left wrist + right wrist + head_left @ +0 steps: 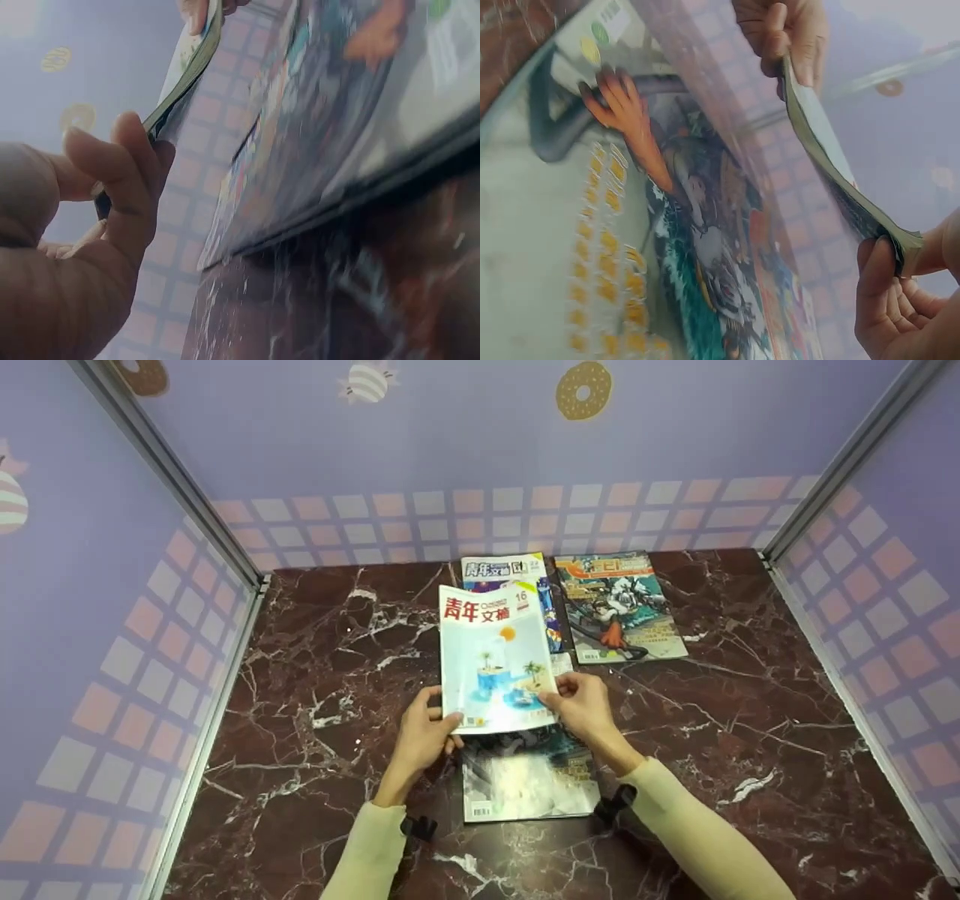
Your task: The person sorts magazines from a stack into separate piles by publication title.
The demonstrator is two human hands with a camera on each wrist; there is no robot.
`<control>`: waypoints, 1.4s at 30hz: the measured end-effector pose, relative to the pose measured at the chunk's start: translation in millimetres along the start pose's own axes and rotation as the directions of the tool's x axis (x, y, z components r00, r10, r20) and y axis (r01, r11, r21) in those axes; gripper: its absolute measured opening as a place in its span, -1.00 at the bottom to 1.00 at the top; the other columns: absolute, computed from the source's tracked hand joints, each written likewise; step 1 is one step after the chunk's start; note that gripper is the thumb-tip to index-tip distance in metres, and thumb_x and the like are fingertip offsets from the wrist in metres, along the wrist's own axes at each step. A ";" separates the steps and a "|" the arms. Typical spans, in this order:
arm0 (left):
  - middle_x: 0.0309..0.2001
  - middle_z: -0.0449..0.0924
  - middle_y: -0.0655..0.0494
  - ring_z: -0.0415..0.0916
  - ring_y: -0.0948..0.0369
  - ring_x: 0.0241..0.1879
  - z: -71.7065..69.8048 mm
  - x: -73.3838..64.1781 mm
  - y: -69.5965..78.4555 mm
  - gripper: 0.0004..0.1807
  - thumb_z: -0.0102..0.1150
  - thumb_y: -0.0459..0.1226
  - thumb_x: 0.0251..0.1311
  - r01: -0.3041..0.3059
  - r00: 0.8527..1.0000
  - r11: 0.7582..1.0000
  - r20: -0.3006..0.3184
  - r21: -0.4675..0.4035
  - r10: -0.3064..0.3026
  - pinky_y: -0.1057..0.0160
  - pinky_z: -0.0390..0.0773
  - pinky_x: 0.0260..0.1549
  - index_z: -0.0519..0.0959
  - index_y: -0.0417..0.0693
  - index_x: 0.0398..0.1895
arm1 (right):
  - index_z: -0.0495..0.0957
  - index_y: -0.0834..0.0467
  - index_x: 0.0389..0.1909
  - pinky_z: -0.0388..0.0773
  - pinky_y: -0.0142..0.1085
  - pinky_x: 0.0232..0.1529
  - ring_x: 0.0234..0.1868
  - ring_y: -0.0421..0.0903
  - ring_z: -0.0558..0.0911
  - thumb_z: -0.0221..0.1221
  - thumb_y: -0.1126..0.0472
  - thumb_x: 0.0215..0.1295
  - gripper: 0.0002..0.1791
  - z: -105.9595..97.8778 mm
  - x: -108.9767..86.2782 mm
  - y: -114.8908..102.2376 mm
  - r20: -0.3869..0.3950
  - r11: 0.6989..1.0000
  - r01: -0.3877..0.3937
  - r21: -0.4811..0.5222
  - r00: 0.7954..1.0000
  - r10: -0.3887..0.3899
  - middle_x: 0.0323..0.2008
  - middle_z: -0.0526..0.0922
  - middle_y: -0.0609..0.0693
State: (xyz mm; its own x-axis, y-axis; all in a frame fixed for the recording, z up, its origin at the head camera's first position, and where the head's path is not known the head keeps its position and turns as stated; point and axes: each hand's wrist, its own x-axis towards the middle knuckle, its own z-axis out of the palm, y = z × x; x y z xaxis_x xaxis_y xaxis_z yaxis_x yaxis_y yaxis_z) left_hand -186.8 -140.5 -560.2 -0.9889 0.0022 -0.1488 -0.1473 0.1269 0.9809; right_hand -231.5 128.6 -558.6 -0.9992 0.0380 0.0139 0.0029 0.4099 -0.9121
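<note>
Held up above the table is a white magazine (495,660) with red lettering and a picture of palm islands. My left hand (426,729) pinches its lower left corner, thumb on the cover. At the lower right edge my right hand (585,705) grips it the same way. The wrist views show the spine or page edge of the magazine (821,154) between both hands, slightly bent. Below lies a glossy magazine (525,787), partly hidden by the held one. Behind, a magazine with a purple and blue cover (553,615) is also partly covered.
To the right at the back lies another magazine (622,607) with a fantasy figure on its cover. Everything rests on a dark red marbled tabletop (322,660). Purple patterned panels (480,442) close in the back and both sides.
</note>
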 end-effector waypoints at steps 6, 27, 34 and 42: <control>-0.17 0.79 -0.49 0.64 0.21 -0.72 -18.7 19.1 -0.7 -0.44 0.30 -0.48 0.43 0.001 0.995 0.998 -0.096 0.064 0.005 0.21 0.62 -0.69 0.42 -0.48 0.43 | 0.79 0.28 -0.26 0.48 -0.38 -0.44 -0.51 -0.19 0.56 0.48 0.30 0.28 -0.88 25.7 27.2 -10.0 0.063 0.999 -0.008 -0.051 0.998 0.011 -0.46 0.75 0.09; -0.10 0.81 -0.46 0.53 0.40 -0.80 -93.1 107.4 -18.5 -0.54 0.25 -0.43 0.45 0.012 0.963 0.938 -0.258 0.345 0.083 0.43 0.50 -0.73 0.54 -0.44 0.36 | 0.73 0.29 -0.44 0.43 -0.19 -0.53 -0.63 -0.13 0.49 0.44 0.21 0.35 -0.76 139.1 134.4 -12.0 0.179 0.975 0.082 -0.204 0.983 -0.045 -0.62 0.65 0.01; -0.09 0.81 -0.44 0.59 0.31 -0.76 -103.9 125.7 -30.0 -0.56 0.26 -0.44 0.41 0.060 0.955 0.942 -0.295 0.329 0.042 0.41 0.54 -0.71 0.59 -0.42 0.32 | 0.64 0.11 -0.66 0.36 -0.28 -0.70 -0.74 -0.19 0.45 0.42 0.21 0.32 -0.66 175.8 172.0 26.8 0.189 0.966 0.099 -0.238 0.981 -0.054 -0.75 0.54 -0.11; -0.20 0.83 -0.35 0.59 0.29 -0.75 -116.9 146.6 -44.5 -0.59 0.24 -0.43 0.42 0.073 0.948 0.936 -0.316 0.343 0.042 0.41 0.48 -0.72 0.62 -0.40 0.29 | 0.63 0.09 -0.60 0.32 -0.32 -0.65 -0.65 -0.19 0.42 0.41 0.22 0.33 -0.71 192.4 188.5 26.2 0.232 0.956 0.085 -0.282 0.973 -0.019 -0.69 0.47 -0.17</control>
State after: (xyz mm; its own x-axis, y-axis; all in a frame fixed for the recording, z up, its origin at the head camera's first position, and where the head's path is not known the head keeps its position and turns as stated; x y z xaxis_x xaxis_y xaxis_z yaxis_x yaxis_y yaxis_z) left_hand -327.7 -261.7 -611.0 -0.9501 -0.3059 -0.0606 -0.2030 0.4593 0.8648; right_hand -427.5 -28.8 -658.7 -0.9813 -0.1816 -0.0644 -0.0712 0.6520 -0.7549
